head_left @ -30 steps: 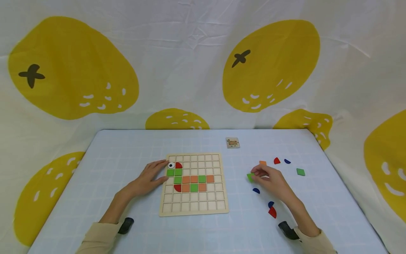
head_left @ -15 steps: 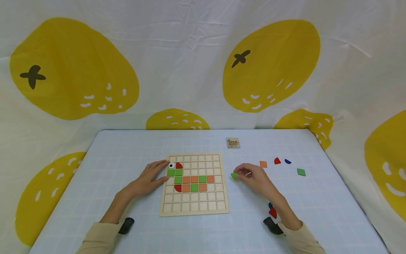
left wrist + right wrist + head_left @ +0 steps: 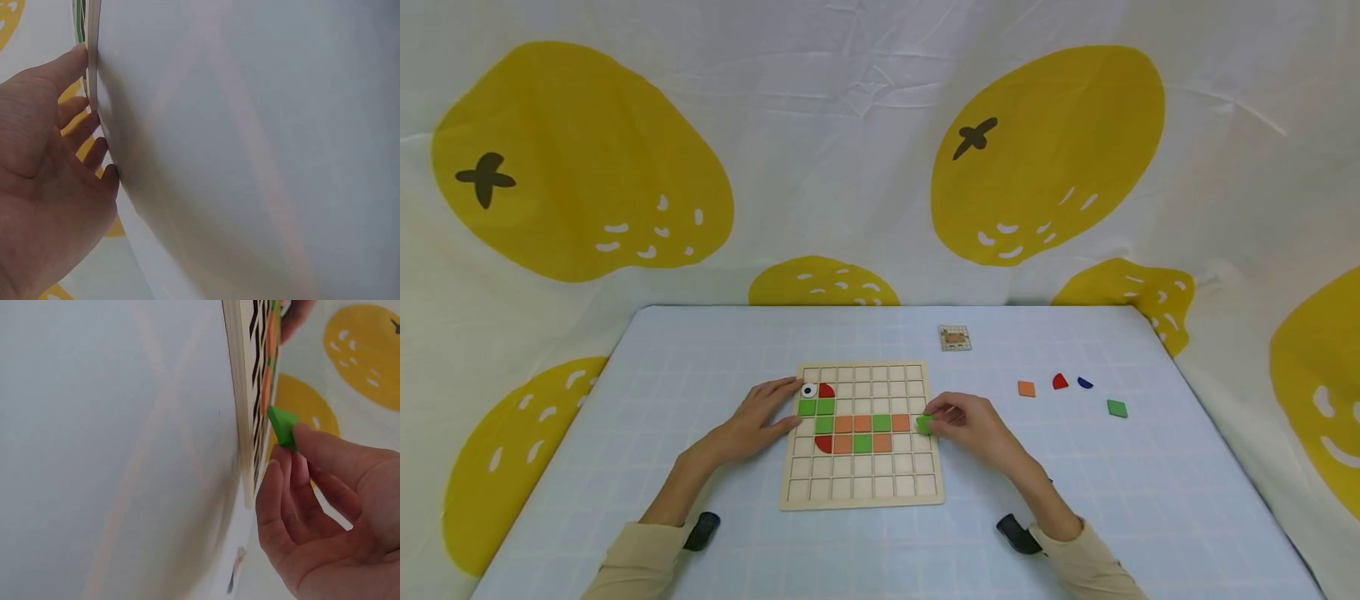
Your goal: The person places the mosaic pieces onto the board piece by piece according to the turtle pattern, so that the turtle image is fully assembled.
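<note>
A wooden grid board [image 3: 861,489] lies on the table, with green, orange and red tiles and a round eye tile [image 3: 808,390] set in its cells. My right hand [image 3: 976,427] pinches a green square tile [image 3: 923,425] between thumb and fingertips, over the board's right edge. In the right wrist view the green tile [image 3: 284,427] is tilted and appears just off the board face. My left hand [image 3: 747,427] touches the board's left edge, thumb and fingers spread, as the left wrist view of the hand [image 3: 56,144] also shows.
A small picture card [image 3: 955,337] lies behind the board. To the right lie an orange square [image 3: 1026,389], a red quarter-circle [image 3: 1060,382], a blue half-circle [image 3: 1086,383] and a green square [image 3: 1117,408]. My right forearm covers part of the table. A fruit-print cloth hangs behind.
My right hand has carried the green tile leftward from among the loose pieces to the board's right edge. My left hand has stayed at the board.
</note>
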